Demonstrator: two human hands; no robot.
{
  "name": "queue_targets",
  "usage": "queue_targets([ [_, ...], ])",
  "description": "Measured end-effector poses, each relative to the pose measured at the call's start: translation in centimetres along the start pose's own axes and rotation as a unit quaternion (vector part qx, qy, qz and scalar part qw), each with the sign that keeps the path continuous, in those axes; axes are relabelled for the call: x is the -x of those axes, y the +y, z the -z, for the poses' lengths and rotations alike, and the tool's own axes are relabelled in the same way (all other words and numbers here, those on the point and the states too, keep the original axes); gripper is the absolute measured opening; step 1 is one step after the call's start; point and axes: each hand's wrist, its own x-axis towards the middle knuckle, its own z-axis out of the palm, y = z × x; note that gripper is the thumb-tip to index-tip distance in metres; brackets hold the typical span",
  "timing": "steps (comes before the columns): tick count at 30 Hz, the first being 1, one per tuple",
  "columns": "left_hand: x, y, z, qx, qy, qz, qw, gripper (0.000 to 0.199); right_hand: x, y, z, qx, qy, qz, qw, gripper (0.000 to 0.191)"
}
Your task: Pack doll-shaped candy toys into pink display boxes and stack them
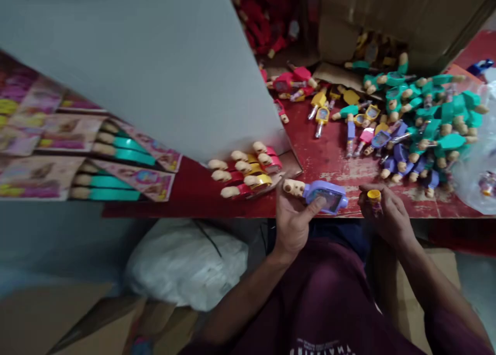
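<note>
My left hand (pixel 292 218) is closed around a purple plastic toy (pixel 337 197) with a dark, glossy window and a beige animal-shaped head (pixel 294 187); the thumb presses on the window. To its right, my right hand (pixel 389 215) grips a small clear tube with a yellow cap (pixel 374 195), its contents colourful but too small to name. The two held pieces are apart, both over the table's front edge. Just left of my left hand, several red and yellow toys with beige heads (pixel 251 179) stand in rows in a box.
A heap of teal toys (pixel 445 117) covers the right of the red table (pixel 318 161), with purple, yellow and pink ones beside it. A tall pale panel (pixel 155 71) rises at left, near printed packs (pixel 116 182). A white sack (pixel 186 262) lies below.
</note>
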Motion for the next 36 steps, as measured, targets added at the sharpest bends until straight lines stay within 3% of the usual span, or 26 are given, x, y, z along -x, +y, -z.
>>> queue_targets([
  [4,0.7,-0.6,0.9,0.053,0.015,0.055,0.997,0.042,-0.4,1.6,-3.4,0.083,-0.007,0.018,0.996,0.039],
  [7,0.7,-0.4,2.9,0.049,0.003,0.112,0.992,0.044,-0.8,1.7,-4.1,0.119,-0.027,0.027,0.992,0.033],
  [9,0.5,0.3,4.8,0.028,-0.056,0.182,0.981,0.047,-1.0,1.4,-3.6,0.141,-0.069,0.042,0.987,0.029],
  [12,0.1,1.6,7.0,-0.057,-0.218,0.251,0.941,0.052,-1.0,0.9,-3.0,0.204,-0.171,0.075,0.961,0.023],
  [15,-0.1,2.0,7.3,-0.231,-0.316,0.197,0.899,0.051,-0.8,1.0,-3.3,0.253,-0.245,0.121,0.928,0.021],
  [18,-0.5,1.7,6.9,-0.342,-0.358,0.149,0.856,0.030,-0.6,1.4,-3.4,0.302,-0.246,0.166,0.906,0.035],
  [22,-1.4,2.1,7.1,-0.336,-0.389,0.139,0.846,0.035,-0.7,1.3,-2.4,0.397,-0.247,0.171,0.867,0.051],
  [28,-1.6,2.6,7.2,-0.358,-0.438,0.113,0.817,0.033,-0.7,1.5,-1.7,0.419,-0.307,0.231,0.823,0.027],
  [32,-1.1,1.9,7.5,-0.358,-0.469,0.111,0.800,0.035,-0.2,2.0,-2.0,0.399,-0.330,0.278,0.809,0.027],
  [36,0.2,1.1,8.7,-0.382,-0.495,0.111,0.772,0.032,1.3,3.1,-2.4,0.389,-0.360,0.279,0.800,0.023],
])
